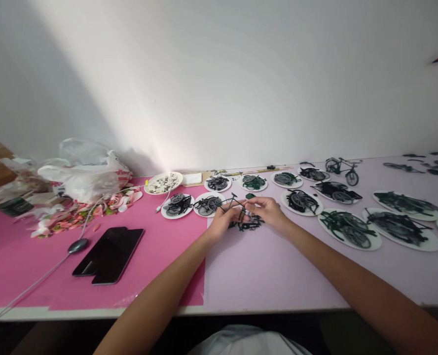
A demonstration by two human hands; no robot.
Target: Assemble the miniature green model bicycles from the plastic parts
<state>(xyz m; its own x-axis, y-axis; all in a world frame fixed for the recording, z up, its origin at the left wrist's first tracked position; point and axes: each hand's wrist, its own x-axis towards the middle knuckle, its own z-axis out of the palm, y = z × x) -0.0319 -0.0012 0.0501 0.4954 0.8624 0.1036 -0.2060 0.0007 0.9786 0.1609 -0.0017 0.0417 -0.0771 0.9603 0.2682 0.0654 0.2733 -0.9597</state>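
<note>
Between my two hands is a dark model bicycle frame [234, 196], raised just over the table's middle. My left hand [224, 221] pinches it from the left side, fingers closed. From the right, my right hand [266, 209] has thumb and fingertips pressed together on the same frame; the exact spot they grip is partly hidden. Loose dark bicycle parts [251, 224] lie on the lilac surface right under and behind the hands. Just left of them stands a white plate [198, 211] bearing small wheels and other pieces.
More plates of dark parts, such as a near-right plate [324, 224], spread to the right and back. An assembled model bicycle [343, 168] stands at the back right. At left lie two dark phones [111, 254], a cable [37, 282], petals [71, 221] and a plastic bag [82, 172].
</note>
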